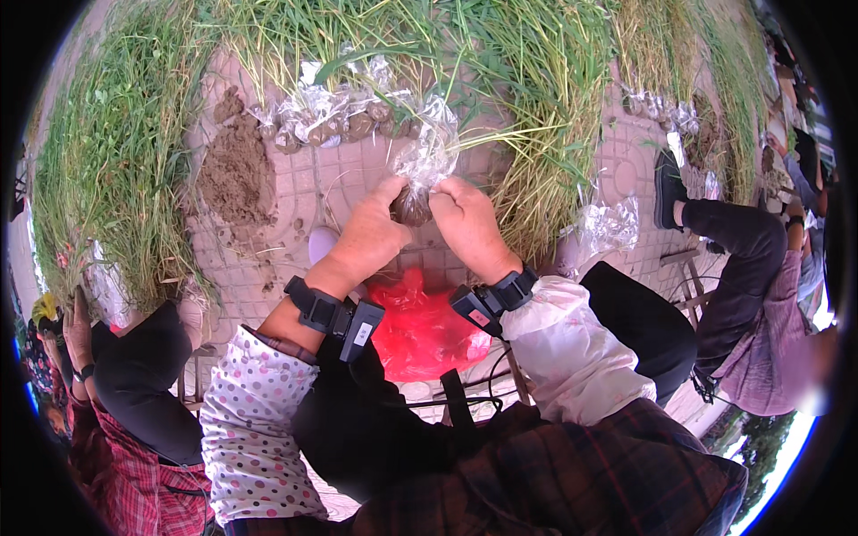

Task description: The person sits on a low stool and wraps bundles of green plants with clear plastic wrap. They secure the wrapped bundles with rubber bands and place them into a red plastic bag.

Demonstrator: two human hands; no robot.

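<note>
Between my two hands is a clear plastic bag (427, 157) with a ball of brown soil (412, 206) at its lower end. My left hand (367, 233) pinches the bag's left side just above the soil. On the other side, the thumb and forefinger of my right hand (470, 224) grip it too. Green stems (513, 135) stretch right from the bag's upper part; whether they are rooted in it I cannot tell. Just beyond, a row of similar bagged soil balls (322, 130) lies against cut green stalks (402, 33). A red plastic bag (429, 335) sits below my hands.
A heap of loose soil (238, 174) lies on the paving (308, 181) to the left. Long grassy stalks (556, 100) spread at the right, near crumpled clear bags (608, 224). Other people sit on both sides, with a co-worker's hand (79, 328) at far left.
</note>
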